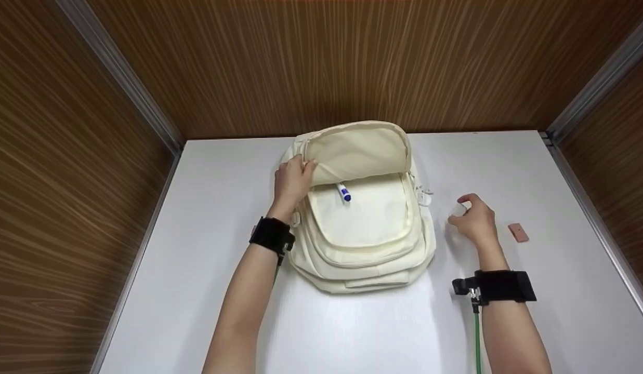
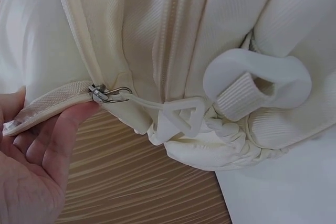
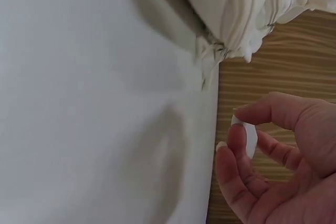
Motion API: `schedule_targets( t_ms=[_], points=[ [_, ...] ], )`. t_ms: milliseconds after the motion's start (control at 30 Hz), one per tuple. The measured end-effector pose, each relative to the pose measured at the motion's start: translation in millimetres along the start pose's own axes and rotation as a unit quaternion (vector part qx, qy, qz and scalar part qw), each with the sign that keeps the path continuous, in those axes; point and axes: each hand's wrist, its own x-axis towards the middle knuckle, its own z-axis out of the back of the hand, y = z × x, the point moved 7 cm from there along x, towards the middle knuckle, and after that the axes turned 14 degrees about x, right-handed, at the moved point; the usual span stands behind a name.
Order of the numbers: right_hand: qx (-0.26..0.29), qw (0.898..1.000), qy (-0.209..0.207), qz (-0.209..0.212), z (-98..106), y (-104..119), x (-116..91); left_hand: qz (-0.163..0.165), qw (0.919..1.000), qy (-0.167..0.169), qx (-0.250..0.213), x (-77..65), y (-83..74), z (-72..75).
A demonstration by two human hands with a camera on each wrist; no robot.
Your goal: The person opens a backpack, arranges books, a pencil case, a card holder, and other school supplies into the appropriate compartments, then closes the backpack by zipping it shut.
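Observation:
A cream backpack (image 1: 363,270) lies on the white table with its front pocket unzipped. My left hand (image 1: 292,179) pinches the edge of the raised pocket flap (image 1: 360,153); in the left wrist view thumb and fingers grip the fabric beside a metal zipper pull (image 2: 100,93). A white marker with a blue cap (image 1: 344,192) pokes out from under the flap. Right of the bag, my right hand (image 1: 476,218) pinches a small white block (image 1: 458,210) between thumb and fingertips, above the table. Fingers partly cover this block (image 3: 251,140) in the right wrist view.
A small pinkish-brown block (image 1: 519,232) lies on the table (image 1: 217,218) to the right of my right hand. Wood-grain panels (image 1: 321,62) enclose the back and both sides. White strap buckles (image 1: 424,197) stick out at the bag's right side.

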Motion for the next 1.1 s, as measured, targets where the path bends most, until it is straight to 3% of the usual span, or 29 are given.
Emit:
schedule_targets(
  t_ms=[167, 333, 600, 733, 933, 1100],
  points=[
    [0.023, 0.997, 0.014, 0.067, -21, 40, -4, 0.001, 1.0, 0.001, 0.002, 0.3, 1.1, -0.6],
    [0.044, 0.988, 0.048, 0.142, -47, 82, -12, 0.002, 1.0, -0.001, 0.001, 0.7, 1.9, -1.0],
    [0.062, 0.972, 0.08, 0.213, -73, 132, -26, -0.004, 1.0, 0.0, -0.003, 1.0, 1.8, -2.4],
    [0.073, 0.964, 0.107, 0.234, -92, 147, -30, -0.005, 1.0, -0.003, -0.004, 1.2, 1.5, -2.3],
    [0.131, 0.954, 0.145, 0.228, -118, 156, -31, -0.003, 0.9999, 0.001, -0.01, 0.4, 1.1, -3.2],
    [0.177, 0.941, 0.165, 0.238, -124, 159, -32, -0.004, 0.9999, 0.003, -0.009, 0.3, 0.9, -4.4]
  ],
)
